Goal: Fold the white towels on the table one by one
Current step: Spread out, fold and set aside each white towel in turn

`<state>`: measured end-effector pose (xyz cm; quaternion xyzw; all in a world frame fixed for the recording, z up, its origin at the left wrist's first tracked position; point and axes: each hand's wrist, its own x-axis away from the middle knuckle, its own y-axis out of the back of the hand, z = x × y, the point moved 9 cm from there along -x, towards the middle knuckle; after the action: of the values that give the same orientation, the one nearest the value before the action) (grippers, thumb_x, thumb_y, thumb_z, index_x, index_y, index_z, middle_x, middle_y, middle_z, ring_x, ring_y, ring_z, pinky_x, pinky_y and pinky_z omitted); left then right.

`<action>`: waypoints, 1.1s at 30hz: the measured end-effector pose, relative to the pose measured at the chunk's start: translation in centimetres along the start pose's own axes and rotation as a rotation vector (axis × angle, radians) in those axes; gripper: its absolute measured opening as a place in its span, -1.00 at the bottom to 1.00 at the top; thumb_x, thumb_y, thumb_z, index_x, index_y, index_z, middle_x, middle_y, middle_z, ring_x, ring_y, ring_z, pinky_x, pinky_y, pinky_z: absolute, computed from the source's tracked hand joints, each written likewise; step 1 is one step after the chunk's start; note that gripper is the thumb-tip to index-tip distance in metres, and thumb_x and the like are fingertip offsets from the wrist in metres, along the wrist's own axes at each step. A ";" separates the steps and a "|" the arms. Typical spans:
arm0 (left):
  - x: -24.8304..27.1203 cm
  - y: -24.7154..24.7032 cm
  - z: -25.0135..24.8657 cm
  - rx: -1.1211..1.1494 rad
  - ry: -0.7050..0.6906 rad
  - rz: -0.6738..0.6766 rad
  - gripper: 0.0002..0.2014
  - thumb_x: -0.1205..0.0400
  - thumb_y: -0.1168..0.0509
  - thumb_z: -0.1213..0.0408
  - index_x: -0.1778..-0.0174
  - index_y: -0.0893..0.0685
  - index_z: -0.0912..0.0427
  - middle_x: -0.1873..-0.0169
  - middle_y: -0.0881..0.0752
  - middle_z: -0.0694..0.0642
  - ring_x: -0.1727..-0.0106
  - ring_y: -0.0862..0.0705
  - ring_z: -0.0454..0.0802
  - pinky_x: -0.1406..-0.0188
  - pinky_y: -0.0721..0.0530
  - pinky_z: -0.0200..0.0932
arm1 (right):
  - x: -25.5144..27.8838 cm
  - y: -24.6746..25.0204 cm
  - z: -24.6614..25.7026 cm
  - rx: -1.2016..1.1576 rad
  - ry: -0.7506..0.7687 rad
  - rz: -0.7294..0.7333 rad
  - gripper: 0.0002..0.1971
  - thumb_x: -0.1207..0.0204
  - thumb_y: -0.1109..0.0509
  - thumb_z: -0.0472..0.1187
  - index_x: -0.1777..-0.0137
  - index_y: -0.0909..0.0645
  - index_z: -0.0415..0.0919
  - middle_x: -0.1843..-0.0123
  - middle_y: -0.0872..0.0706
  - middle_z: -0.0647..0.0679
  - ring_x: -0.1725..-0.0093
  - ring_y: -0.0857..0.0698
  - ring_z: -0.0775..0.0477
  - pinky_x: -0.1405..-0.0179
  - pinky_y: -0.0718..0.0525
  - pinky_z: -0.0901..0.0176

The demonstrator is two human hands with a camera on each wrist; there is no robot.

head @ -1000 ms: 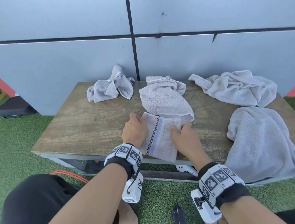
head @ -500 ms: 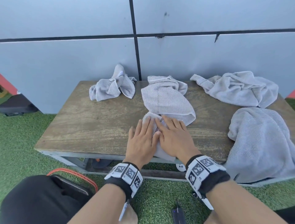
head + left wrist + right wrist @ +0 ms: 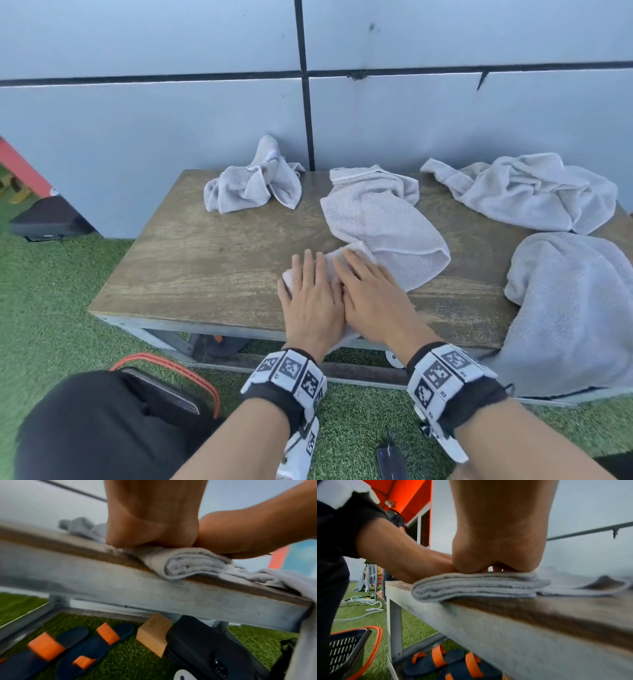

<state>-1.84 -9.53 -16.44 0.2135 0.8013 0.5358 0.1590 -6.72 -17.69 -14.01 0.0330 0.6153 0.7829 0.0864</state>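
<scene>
A small folded white towel (image 3: 330,260) (image 3: 187,563) (image 3: 476,586) lies at the front edge of the wooden table (image 3: 205,270), its near end hanging slightly over. My left hand (image 3: 313,294) and right hand (image 3: 371,294) lie side by side on top of it, palms down, fingers straight, pressing it flat. Most of the towel is hidden beneath them. Behind it an unfolded towel (image 3: 383,219) spreads out, touching the folded one.
A crumpled towel (image 3: 253,185) sits at the back left, another (image 3: 527,192) at the back right, and a big one (image 3: 575,308) drapes over the right front edge. Under the table are sandals (image 3: 68,649), a wooden block (image 3: 152,635) and a black bag (image 3: 209,649). A basket (image 3: 164,387) stands by my knee.
A second ago my hands gripped the towel's sides. They then moved on top of it with fingers laid flat, and now press it, slid slightly forward.
</scene>
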 end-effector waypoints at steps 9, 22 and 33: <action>-0.5 0.4 2.3 0.062 0.065 -0.040 -0.45 -0.81 0.19 -0.11 -0.76 0.01 -0.17 -0.77 0.11 -0.04 -0.77 0.21 0.00 -0.73 0.20 0.09 | -0.4 -2.4 -3.6 -0.057 -0.130 0.115 -0.38 -0.77 0.24 0.15 -0.78 0.26 0.03 -0.79 0.31 0.17 -0.78 0.22 -0.04 -0.76 0.11 -0.15; 1.3 1.0 5.9 0.032 0.193 -0.036 -0.21 -0.74 0.28 -0.31 -0.77 0.19 0.13 -0.77 0.12 0.01 -0.77 0.21 -0.05 -0.74 0.20 0.11 | 0.3 -2.2 -3.7 -0.002 -0.263 0.077 -0.35 -0.76 0.30 0.15 -0.78 0.29 -0.09 -0.80 0.28 0.04 -0.78 0.24 -0.06 -0.72 0.23 -0.18; 3.2 0.4 6.3 0.046 0.209 0.154 -0.18 -0.67 0.22 -0.42 -0.77 0.17 -0.05 -0.73 0.34 -0.04 -0.72 0.42 -0.03 -0.66 0.42 0.22 | 0.3 -2.1 -3.6 0.001 -0.292 0.062 -0.34 -0.77 0.27 0.13 -0.78 0.26 -0.15 -0.81 0.22 -0.02 -0.78 0.20 -0.09 -0.74 0.16 -0.23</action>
<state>-1.46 -2.73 -18.51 0.2214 0.8068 0.5470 0.0282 -7.42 -20.62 -16.94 0.1657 0.5951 0.7718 0.1508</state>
